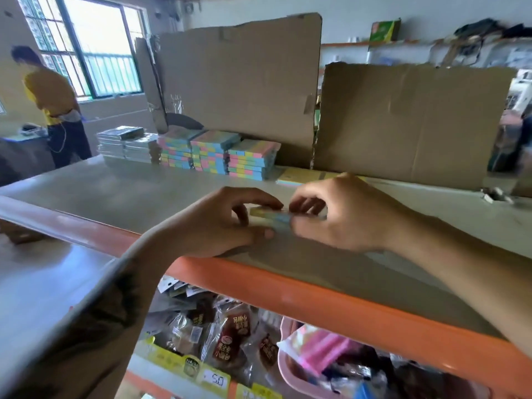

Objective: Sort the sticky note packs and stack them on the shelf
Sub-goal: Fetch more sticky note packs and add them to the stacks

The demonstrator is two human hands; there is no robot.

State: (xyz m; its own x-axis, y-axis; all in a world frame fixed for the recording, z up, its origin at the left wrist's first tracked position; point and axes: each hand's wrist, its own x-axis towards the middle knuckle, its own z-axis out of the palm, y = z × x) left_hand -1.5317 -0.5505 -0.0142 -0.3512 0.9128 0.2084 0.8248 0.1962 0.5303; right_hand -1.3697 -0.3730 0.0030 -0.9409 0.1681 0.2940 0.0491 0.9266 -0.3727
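Note:
A small sticky note pack (269,216), yellow and blue along its edge, sits low over the grey shelf top (123,194) near the front. My left hand (227,223) pinches its left end and my right hand (336,214) pinches its right end. At the back of the shelf stand three stacks of pastel sticky note packs (218,154), pink, yellow, green and blue, side by side. A flat yellow pack (305,177) lies just behind my right hand, partly hidden by it.
Stacks of grey-wrapped packs (126,145) stand left of the pastel stacks. Cardboard sheets (403,125) wall off the shelf's back. The orange shelf rail (316,295) runs below my wrists; snack bags (230,335) fill the lower shelf. A person in yellow (54,105) stands at far left.

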